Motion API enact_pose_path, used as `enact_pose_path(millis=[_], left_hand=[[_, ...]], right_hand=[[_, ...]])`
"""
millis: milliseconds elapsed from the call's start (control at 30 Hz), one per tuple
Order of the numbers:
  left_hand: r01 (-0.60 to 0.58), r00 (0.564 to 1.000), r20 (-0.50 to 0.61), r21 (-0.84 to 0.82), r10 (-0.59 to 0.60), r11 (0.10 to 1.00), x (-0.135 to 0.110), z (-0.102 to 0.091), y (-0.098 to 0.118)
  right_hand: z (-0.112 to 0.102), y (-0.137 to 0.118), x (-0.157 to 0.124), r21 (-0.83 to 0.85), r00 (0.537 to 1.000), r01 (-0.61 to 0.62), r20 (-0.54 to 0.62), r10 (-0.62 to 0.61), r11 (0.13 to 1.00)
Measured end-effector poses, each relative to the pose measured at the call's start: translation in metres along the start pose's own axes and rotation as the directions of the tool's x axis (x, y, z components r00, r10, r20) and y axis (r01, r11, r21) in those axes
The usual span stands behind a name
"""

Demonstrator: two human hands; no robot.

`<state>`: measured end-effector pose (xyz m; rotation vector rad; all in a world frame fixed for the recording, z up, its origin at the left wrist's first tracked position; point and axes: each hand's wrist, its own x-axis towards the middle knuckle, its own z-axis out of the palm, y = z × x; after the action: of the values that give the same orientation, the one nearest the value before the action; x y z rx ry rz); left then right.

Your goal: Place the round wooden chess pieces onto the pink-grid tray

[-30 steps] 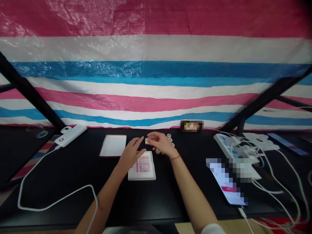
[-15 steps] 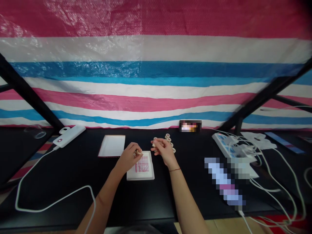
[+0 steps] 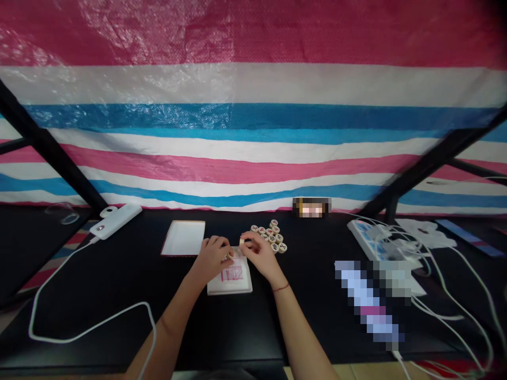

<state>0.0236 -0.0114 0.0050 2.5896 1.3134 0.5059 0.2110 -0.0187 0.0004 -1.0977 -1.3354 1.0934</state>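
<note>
My left hand is over the left side of a small white box, its fingers closed on a round wooden Chinese chess piece. Red lines show on the bottom of the box. My right hand is at the box's upper right corner, pinching another pale chess piece between thumb and fingers. Just beyond my right hand lies a cluster of several round chess pieces marked with red and black characters. Left of the box is its flat white lid, inner side up.
A white power bank with a cable lies at the left. On the right are a power strip with tangled white cables and a blurred-out phone-like object. Another blurred object stands at the back against the striped sheet.
My right hand has moved left from the chess pieces to the box, carrying a piece. More of the cluster now shows. My left hand stays over the box.
</note>
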Motion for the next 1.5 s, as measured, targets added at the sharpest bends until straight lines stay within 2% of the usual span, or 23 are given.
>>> enact_pose_path(millis=[167, 300, 467, 600, 733, 900, 1100, 1267, 1333, 1400, 1500], left_hand=[[-0.026, 1.0, -0.01, -0.036, 0.026, 0.999, -0.001, 0.001, -0.005], [-0.033, 0.999, -0.021, -0.049, 0.032, 0.998, 0.0, 0.004, -0.007], [-0.03, 0.999, -0.019, -0.045, 0.029, 0.999, 0.001, 0.0, -0.004], [-0.024, 0.999, -0.024, -0.108, 0.022, 0.994, 0.002, -0.003, -0.005], [-0.032, 0.999, -0.013, -0.178, 0.031, 0.984, 0.001, 0.003, -0.012], [-0.017, 1.0, 0.012, -0.202, 0.02, 0.979, 0.0, 0.01, -0.016], [0.004, 0.999, 0.051, -0.216, 0.007, 0.976, 0.0, 0.01, -0.017], [-0.005, 0.999, 0.04, -0.207, 0.014, 0.978, 0.0, 0.01, -0.017], [-0.008, 0.999, 0.032, -0.199, 0.014, 0.98, 0.0, 0.009, -0.015], [-0.006, 1.0, 0.021, -0.176, 0.01, 0.984, 0.002, 0.008, -0.011], [-0.003, 0.999, 0.037, -0.109, 0.007, 0.994, 0.004, 0.008, -0.005]], right_hand=[[0.003, -0.002, -0.007, -0.266, 0.977, 0.212, 0.069, -0.201, 0.94], [0.004, -0.003, -0.01, -0.46, 0.963, 0.267, 0.103, -0.247, 0.847], [0.002, -0.004, -0.011, -0.514, 0.948, 0.318, 0.145, -0.285, 0.797], [0.003, -0.008, -0.011, -0.555, 0.925, 0.38, 0.218, -0.312, 0.74], [0.006, -0.006, -0.011, -0.612, 0.908, 0.419, 0.295, -0.297, 0.671], [0.006, -0.002, -0.011, -0.685, 0.911, 0.412, 0.299, -0.283, 0.601], [0.008, -0.002, -0.009, -0.691, 0.907, 0.422, 0.316, -0.28, 0.587], [0.013, 0.001, -0.011, -0.718, 0.91, 0.414, 0.311, -0.275, 0.56], [0.014, 0.001, -0.011, -0.704, 0.91, 0.413, 0.298, -0.289, 0.577], [0.009, 0.0, -0.008, -0.659, 0.911, 0.41, 0.26, -0.32, 0.631], [-0.013, -0.003, 0.008, -0.646, 0.933, 0.312, 0.071, -0.353, 0.696]])
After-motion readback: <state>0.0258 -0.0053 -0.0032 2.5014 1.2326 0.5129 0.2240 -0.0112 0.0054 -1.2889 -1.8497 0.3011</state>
